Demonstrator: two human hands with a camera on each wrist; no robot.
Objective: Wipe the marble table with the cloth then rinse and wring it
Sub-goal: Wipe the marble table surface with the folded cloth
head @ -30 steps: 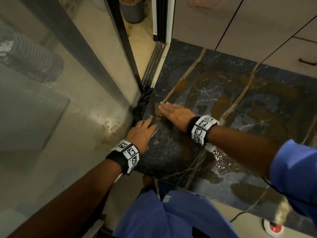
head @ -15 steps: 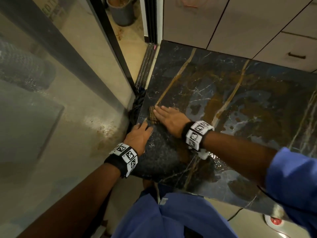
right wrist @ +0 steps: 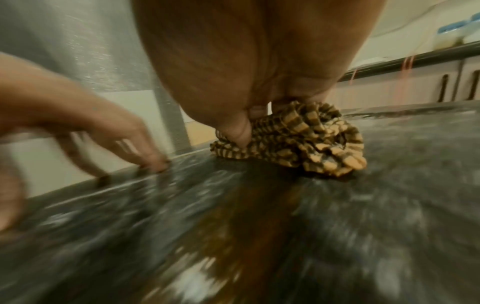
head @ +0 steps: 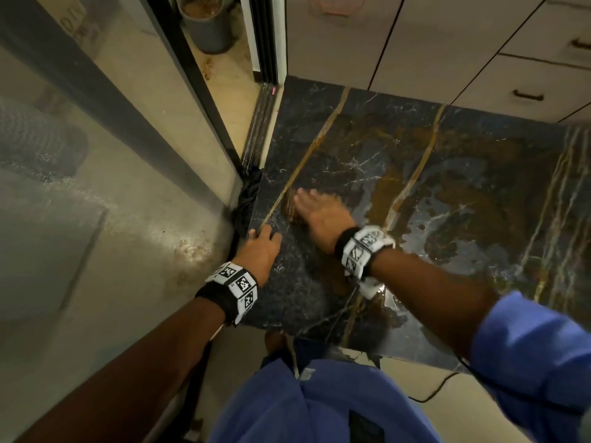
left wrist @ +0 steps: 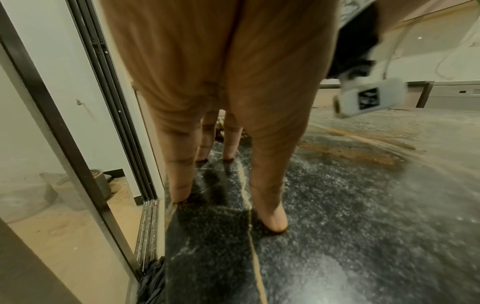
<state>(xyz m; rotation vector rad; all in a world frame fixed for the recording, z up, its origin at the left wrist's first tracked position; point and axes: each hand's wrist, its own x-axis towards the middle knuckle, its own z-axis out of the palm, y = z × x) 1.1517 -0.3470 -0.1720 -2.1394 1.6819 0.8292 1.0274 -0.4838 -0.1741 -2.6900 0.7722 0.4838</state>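
Pressing down on the marble table (head: pixel 463 161), the right hand (head: pixel 323 215) covers a bunched cloth (head: pixel 289 207) near the table's left edge, roughly midway along that edge. Cloth: tan with dark stripes, crumpled into a wad (right wrist: pixel 293 142). Long axis hard to judge; from the head view the wad looks slightly elongated along the left edge, with its ruffled folds showing past the fingertips toward that edge. Right hand: fingers extended across the top of the wad, thumb (right wrist: pixel 237 131) dug into its side, so the cloth is pinned and pinched beneath the palm.

Left hand (head: pixel 259 251): fingers spread and nearly straight, tips (left wrist: pixel 272 223) touching the marble at the left edge, just nearer the person than the cloth. It holds nothing.

Surface: dark stone with gold veins, brown smears across its middle and far side, wet sheen near the front edge. The patch under and nearer than both hands looks duller and speckled.

Beside the table's left edge: a sliding door track (head: pixel 259 123) and a dark bundle of fabric (head: pixel 246 199) wedged at the door frame.
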